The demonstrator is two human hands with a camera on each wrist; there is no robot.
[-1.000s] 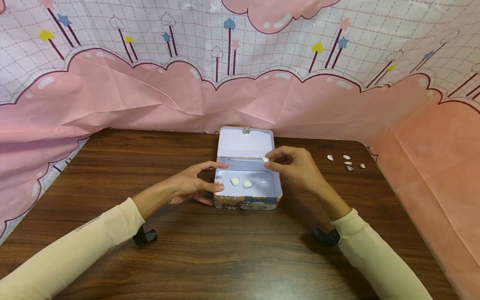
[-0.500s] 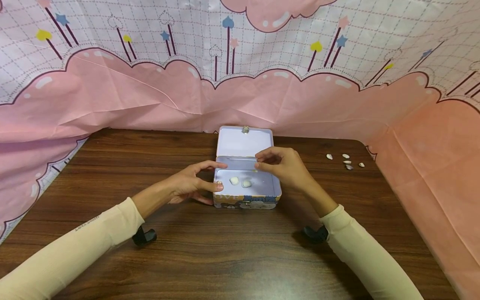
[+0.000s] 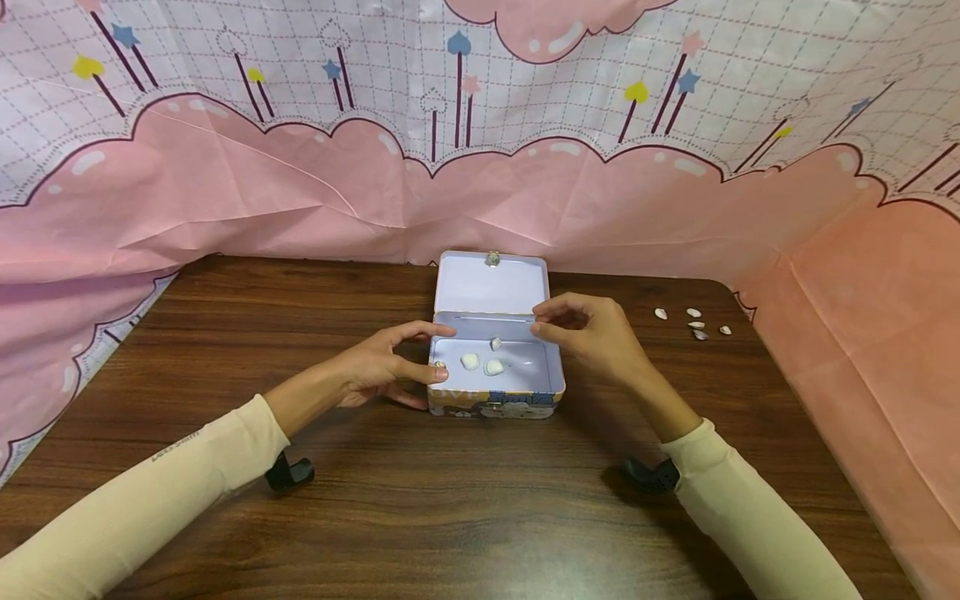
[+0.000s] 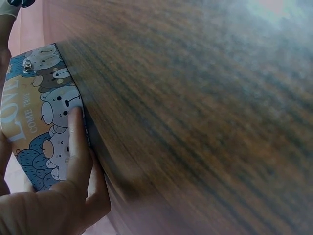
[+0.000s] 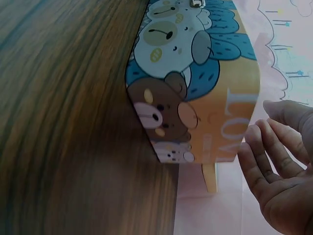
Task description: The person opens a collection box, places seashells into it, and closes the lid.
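An open tin box (image 3: pixel 534 403) with cartoon bears on its sides and a pale lilac inside stands in the middle of the table in the head view. Several white seashells (image 3: pixel 493 367) lie in it; one is partly behind my left thumb. My left hand (image 3: pixel 386 362) grips the box's left side, thumb and a finger over the rim, other fingers against the outer wall (image 4: pixel 58 105). Above the box's right rim is my right hand (image 3: pixel 588 329), fingers loosely bent and thumb apart, with nothing visible between them. The right wrist view shows the right hand (image 5: pixel 283 161) beside the box.
Several more seashells (image 3: pixel 696 325) lie on the brown wooden table (image 3: pixel 480 508) at the far right. The box's raised lid (image 3: pixel 491 283) leans back near the pink patterned cloth (image 3: pixel 322 192) behind the table.
My right hand moved left over the box with a seashell, let it go, and moved back right. That seashell now lies near the box's back wall. My left hand stayed in place.
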